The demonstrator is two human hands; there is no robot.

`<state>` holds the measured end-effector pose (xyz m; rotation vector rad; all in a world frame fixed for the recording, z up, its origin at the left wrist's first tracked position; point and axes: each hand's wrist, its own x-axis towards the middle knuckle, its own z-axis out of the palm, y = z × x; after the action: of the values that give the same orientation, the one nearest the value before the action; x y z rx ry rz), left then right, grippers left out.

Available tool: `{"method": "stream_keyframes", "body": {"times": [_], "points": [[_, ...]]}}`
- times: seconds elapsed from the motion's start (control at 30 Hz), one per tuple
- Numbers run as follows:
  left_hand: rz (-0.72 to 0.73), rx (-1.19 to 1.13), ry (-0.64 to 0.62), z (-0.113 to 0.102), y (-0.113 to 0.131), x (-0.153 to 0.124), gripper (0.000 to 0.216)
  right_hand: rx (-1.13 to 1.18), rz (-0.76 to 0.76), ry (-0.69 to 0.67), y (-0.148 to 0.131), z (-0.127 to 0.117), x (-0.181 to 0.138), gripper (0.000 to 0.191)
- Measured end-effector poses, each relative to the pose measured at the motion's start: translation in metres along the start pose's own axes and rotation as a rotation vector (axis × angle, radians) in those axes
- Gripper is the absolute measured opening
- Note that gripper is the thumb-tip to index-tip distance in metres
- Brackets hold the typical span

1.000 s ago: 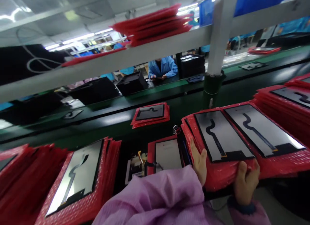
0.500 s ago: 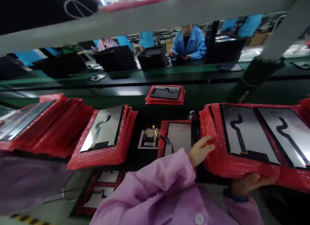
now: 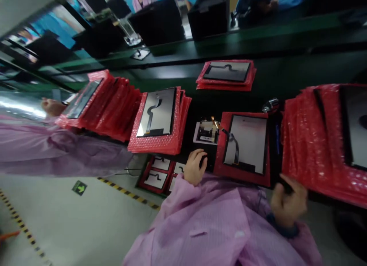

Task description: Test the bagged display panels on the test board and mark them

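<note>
At the near table edge my left hand (image 3: 195,167) is half curled, thumb and fingers apart, holding nothing visible. It is closest to a small circuit board (image 3: 207,132) on a white pad. To its right, a display panel (image 3: 246,141) with a dark flex cable lies on a red mat (image 3: 219,159); the cable reaches toward the board. My right hand (image 3: 289,201), slightly blurred, is below the mat's right corner, beside a stack of red bubble-wrap sleeves (image 3: 311,143). Its thumb and forefinger are spread, with nothing seen between them.
More panels lie on red sleeve stacks at left (image 3: 157,141) and at the back (image 3: 226,82). A blue pen-like stick (image 3: 277,139) and a shiny metal object (image 3: 270,105) lie near the right stack. A co-worker's hand (image 3: 53,106) reaches in at far left.
The view has swung left and down. My left hand has moved from the right stack to left of the red mat. My right hand has come away from under the stack's front edge.
</note>
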<state>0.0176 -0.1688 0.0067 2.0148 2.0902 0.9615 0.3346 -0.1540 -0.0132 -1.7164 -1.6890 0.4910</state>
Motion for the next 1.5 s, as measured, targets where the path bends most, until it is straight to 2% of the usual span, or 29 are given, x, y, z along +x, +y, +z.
{"method": "stream_keyframes", "body": {"times": [0.1,0.17,0.27,0.37,0.5,0.57,0.7,0.8,0.93,1.03,1.1,1.2,1.33,1.43,1.5], "points": [[0.024,0.015,-0.024,0.017,-0.011,-0.002,0.025,-0.05,-0.115,-0.001,-0.016,0.029,-0.005,0.06],[0.104,-0.029,-0.071,0.024,-0.01,-0.002,0.028,-0.107,-0.134,-0.019,-0.024,0.039,-0.005,0.064],[0.268,-0.139,-0.225,0.033,-0.003,0.0,0.035,-0.152,-0.094,-0.025,-0.03,0.041,-0.003,0.064],[0.332,-0.149,-0.327,0.043,0.003,0.0,0.041,-0.145,-0.046,-0.025,-0.035,0.037,0.0,0.065],[0.33,-0.129,-0.27,0.054,0.006,-0.001,0.041,-0.094,0.023,0.016,-0.037,0.035,0.008,0.063],[0.322,-0.144,-0.267,0.055,0.006,-0.002,0.041,-0.029,0.11,0.03,-0.036,0.033,0.013,0.057],[0.319,-0.156,-0.266,0.055,0.007,-0.001,0.041,0.263,0.33,0.008,-0.037,0.024,0.022,0.051],[0.35,-0.146,-0.214,0.054,0.008,-0.001,0.04,0.379,0.35,0.054,-0.049,0.015,0.023,0.047],[0.346,-0.153,-0.202,0.056,0.006,-0.003,0.042,0.294,0.258,0.156,-0.072,0.015,0.018,0.047],[0.341,-0.141,-0.194,0.058,0.005,-0.005,0.044,0.234,0.219,0.205,-0.072,0.026,0.015,0.047],[0.348,-0.115,-0.169,0.06,0.005,-0.006,0.044,0.167,0.212,0.184,-0.063,0.032,0.013,0.047],[0.347,-0.084,-0.132,0.061,0.006,-0.006,0.043,-0.009,0.127,0.065,-0.048,0.028,0.019,0.044],[0.367,-0.048,-0.073,0.062,0.007,-0.006,0.041,-0.169,-0.017,-0.016,-0.047,0.014,0.053,0.037],[0.393,-0.02,-0.023,0.062,0.007,-0.006,0.04,-0.307,-0.024,-0.014,-0.049,0.018,0.096,0.039],[0.415,-0.007,0.012,0.062,0.008,-0.005,0.04,-0.392,0.003,-0.028,-0.047,0.027,0.122,0.033]]}}
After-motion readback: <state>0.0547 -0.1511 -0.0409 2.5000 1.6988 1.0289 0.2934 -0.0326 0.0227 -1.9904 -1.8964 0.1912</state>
